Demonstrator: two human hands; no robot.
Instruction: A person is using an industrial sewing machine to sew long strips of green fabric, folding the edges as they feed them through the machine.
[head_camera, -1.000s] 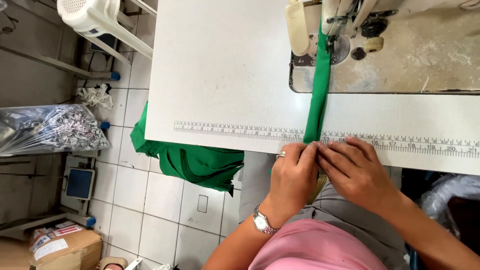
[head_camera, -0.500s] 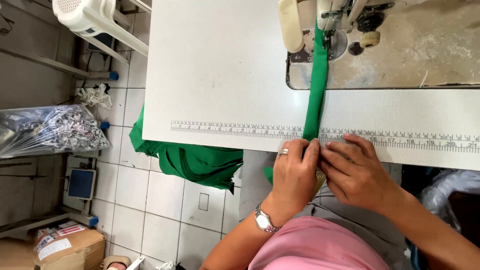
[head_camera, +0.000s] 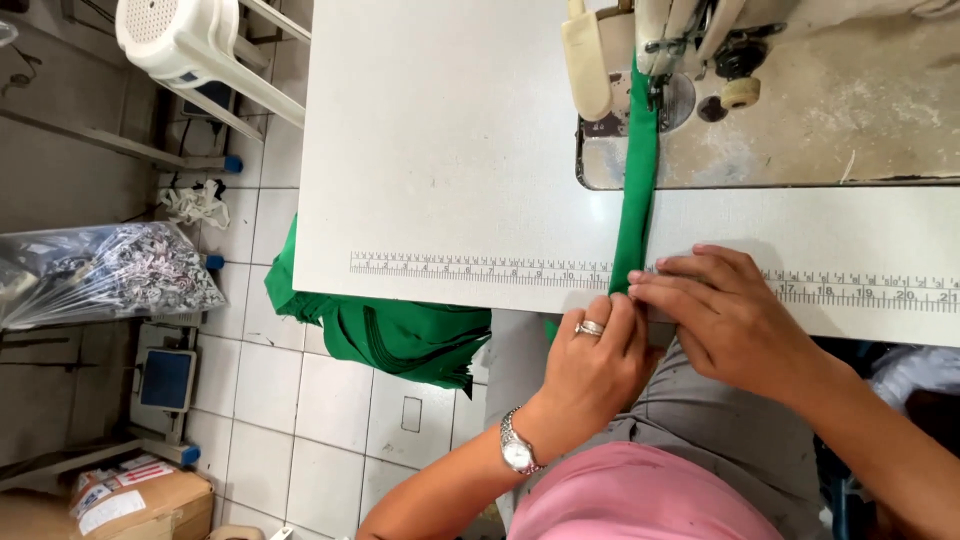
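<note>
A narrow green fabric strip (head_camera: 638, 190) runs from the sewing machine's needle area (head_camera: 660, 75) down across the white table (head_camera: 450, 150) to its near edge. My left hand (head_camera: 592, 360), with a ring and a wristwatch, pinches the strip's near end at the table edge. My right hand (head_camera: 725, 315) lies flat beside it, fingertips pressing on the same end of the strip, over the printed ruler (head_camera: 480, 268). Both hands touch each other at the fabric.
A pile of green fabric (head_camera: 385, 335) hangs off the table's near-left edge over the tiled floor. A white plastic stool (head_camera: 185, 45) stands at top left, a clear bag of pale scraps (head_camera: 100, 275) at left, a cardboard box (head_camera: 135, 500) at bottom left.
The view has shifted slightly; both hands stay at the strip's near end, fingers adjusting a little on the fabric.
</note>
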